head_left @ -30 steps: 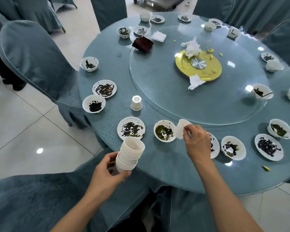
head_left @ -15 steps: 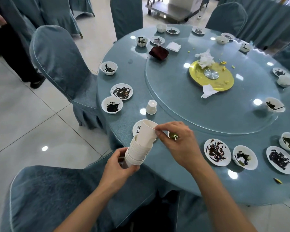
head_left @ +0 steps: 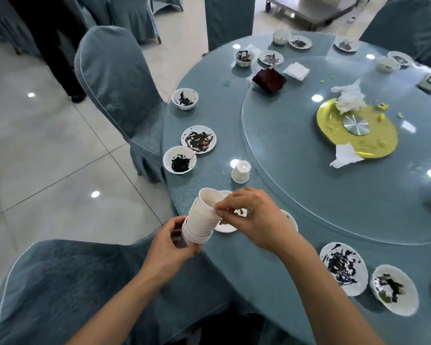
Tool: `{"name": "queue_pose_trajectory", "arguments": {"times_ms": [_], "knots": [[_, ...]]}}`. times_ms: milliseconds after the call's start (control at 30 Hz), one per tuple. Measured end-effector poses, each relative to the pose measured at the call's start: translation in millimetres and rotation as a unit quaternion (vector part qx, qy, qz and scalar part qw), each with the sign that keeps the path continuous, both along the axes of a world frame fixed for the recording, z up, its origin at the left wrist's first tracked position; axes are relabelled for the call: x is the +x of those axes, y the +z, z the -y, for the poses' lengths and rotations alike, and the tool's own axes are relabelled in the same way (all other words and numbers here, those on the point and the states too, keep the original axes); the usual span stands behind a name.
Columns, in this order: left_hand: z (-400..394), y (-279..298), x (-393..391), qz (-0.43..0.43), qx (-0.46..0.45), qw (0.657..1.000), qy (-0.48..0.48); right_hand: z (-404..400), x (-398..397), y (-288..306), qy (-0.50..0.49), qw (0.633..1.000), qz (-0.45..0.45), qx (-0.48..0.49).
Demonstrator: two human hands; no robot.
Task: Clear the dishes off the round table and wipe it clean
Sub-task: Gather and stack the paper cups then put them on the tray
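Stack of nested white cups point(head_left: 200, 217): left hand point(head_left: 168, 247) gripped base, right hand point(head_left: 253, 217) pinched top rim, at near left edge of round blue-grey table point(head_left: 296, 207)

The round table point(head_left: 271, 282) is blue-grey with a big glass turning disc point(head_left: 309, 195) on top — small white plates and bowls with dark smears sit around its rim. A tilted stack of white cups point(head_left: 202, 217) is held at the near edge — one cup point(head_left: 240, 169) stands upside down nearby
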State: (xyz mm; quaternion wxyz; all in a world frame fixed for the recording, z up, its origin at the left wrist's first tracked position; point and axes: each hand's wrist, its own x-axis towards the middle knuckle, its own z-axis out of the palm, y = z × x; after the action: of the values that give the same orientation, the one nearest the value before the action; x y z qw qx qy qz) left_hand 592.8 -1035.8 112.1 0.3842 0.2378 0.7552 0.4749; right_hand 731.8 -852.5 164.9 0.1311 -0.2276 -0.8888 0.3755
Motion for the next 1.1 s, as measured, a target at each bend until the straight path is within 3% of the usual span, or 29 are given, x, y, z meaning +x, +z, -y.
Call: {"name": "queue_pose_trajectory", "arguments": {"times_ms": [167, 233, 300, 367, 433, 567, 800, 933, 1100], "knots": [[-10, -6, 2, -0.002, -0.01, 0.999, 0.033, -26, -19, 1, 0.066, 0.995, 0.008, -0.069], [-15, -7, 0, 0.002, -0.013, 0.999, 0.047, -42, -25, 5, 0.019, 0.991, -0.028, -0.13], [-18, -6, -1, -0.001, -0.017, 0.998, 0.058, -67, -34, -5, -0.063, 0.99, -0.054, -0.111], [-20, -7, -3, -0.006, -0.023, 0.997, 0.071, -98, -47, -28, -0.131, 0.991, -0.001, -0.035], [-18, -8, -3, -0.004, -0.028, 0.996, 0.088, -124, -61, -55, -0.153, 0.981, 0.108, 0.056], [-6, -12, -1, -0.005, -0.044, 0.992, 0.114, -150, -85, -102, -0.129, 0.926, 0.312, 0.169], [22, -13, 0, -0.015, -0.046, 0.985, 0.165, -150, -99, -134, -0.143, 0.906, 0.369, 0.155], [39, -13, 2, -0.02, -0.046, 0.983, 0.174, -138, -92, -132, -0.186, 0.928, 0.316, 0.068], [64, -5, 8, -0.013, -0.04, 0.982, 0.185, -96, -93, -103, -0.212, 0.943, 0.198, -0.162]]}}
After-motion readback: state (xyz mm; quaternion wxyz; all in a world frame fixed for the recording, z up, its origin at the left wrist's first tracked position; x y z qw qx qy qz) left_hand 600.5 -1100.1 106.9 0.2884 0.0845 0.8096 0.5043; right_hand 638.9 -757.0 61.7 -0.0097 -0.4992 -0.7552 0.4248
